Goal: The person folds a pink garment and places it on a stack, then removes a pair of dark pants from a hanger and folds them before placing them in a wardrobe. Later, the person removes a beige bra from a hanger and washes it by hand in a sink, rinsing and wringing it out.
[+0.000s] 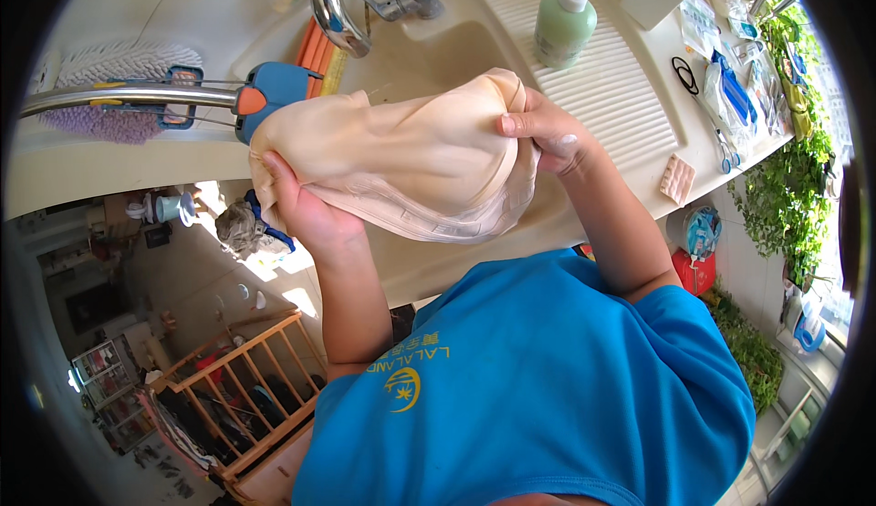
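A pale peach cloth garment (404, 157), with a seamed band along its lower edge, is stretched between my two hands over the near side of a cream sink (445, 51). My left hand (315, 208) grips its left end, thumb on top. My right hand (547, 129) pinches its upper right end; a white spot of what may be foam shows near the wrist. Above the cloth stand a chrome faucet spout (335, 6) and a lever tap (404, 3). A green pump bottle (564, 23) stands on the ribbed washboard (609, 88) beside the basin.
A mop with a metal pole (171, 94) and a blue head joint (274, 92) lies at the left. Blue-handled scissors (727, 153), a pink soap-like block (677, 179), a black cord loop (684, 75) and plastic packets lie on the right counter. A wooden-railed crib (253, 396) stands lower left.
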Available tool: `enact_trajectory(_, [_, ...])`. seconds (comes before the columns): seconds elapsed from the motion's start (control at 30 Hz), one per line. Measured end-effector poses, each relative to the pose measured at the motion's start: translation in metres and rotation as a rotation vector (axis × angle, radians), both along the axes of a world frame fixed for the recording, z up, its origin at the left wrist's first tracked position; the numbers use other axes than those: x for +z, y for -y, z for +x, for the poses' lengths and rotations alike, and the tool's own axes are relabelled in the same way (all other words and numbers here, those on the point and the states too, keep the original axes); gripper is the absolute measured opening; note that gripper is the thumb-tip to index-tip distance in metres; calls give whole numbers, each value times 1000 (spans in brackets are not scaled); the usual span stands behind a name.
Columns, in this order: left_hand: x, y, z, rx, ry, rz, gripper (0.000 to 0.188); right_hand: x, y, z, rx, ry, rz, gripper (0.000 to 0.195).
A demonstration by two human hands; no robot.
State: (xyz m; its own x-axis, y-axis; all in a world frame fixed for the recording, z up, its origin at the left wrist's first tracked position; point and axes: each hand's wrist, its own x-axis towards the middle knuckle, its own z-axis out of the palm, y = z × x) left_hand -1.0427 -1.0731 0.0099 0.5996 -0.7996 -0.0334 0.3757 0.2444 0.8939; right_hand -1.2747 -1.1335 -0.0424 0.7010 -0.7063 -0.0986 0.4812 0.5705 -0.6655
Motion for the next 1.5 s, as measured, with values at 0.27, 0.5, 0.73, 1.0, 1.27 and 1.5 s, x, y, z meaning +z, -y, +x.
enact_trajectory(0.27, [-15, 3, 23, -195, -389, 99, 43, 4, -3, 2, 12, 158, 136, 38])
enact_trajectory(0.5, [-27, 1, 36, -292, -458, 102, 43, -2, -7, 3, 60, 119, 171, 38])
enact_trajectory(0.73, [-30, 0, 37, -278, -517, 106, 42, -4, -12, 4, 71, 252, 172, 40])
enact_trajectory(1.0, [-35, 0, 41, -299, -509, 74, 43, -5, -8, -5, 66, 121, 32, 53])
enact_trajectory(1.27, [-29, 0, 35, -369, -482, 5, 46, -3, -8, -2, 35, -19, 55, 58])
enact_trajectory(1.5, [-20, 0, 20, -376, -450, 2, 48, -20, -3, 6, 22, -303, -112, 89])
